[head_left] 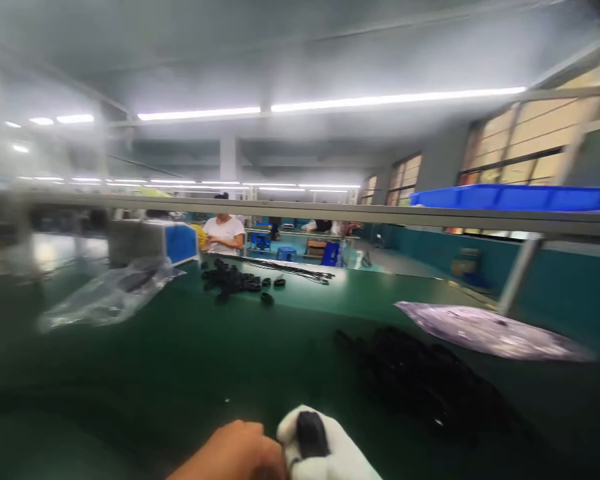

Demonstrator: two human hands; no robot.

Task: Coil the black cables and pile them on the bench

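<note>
My right hand (337,457), in a white glove, sits at the bottom edge of the view, shut on a small black part (311,433) that sticks up from its fingers. My bare left hand (233,453) is pressed against it on the left with curled fingers; most of it is cut off by the frame, so I cannot see whether it holds anything. Both hands hover over the green table (190,373). The whole view is blurred.
A heap of black parts (420,380) lies just right of my hands, with a pinkish plastic bag (490,330) behind it. Further back are more black parts (235,280), a clear bag (105,297), a grey-blue box (153,241), a metal rail (300,210), a blue bin (515,197) and a seated person (224,233).
</note>
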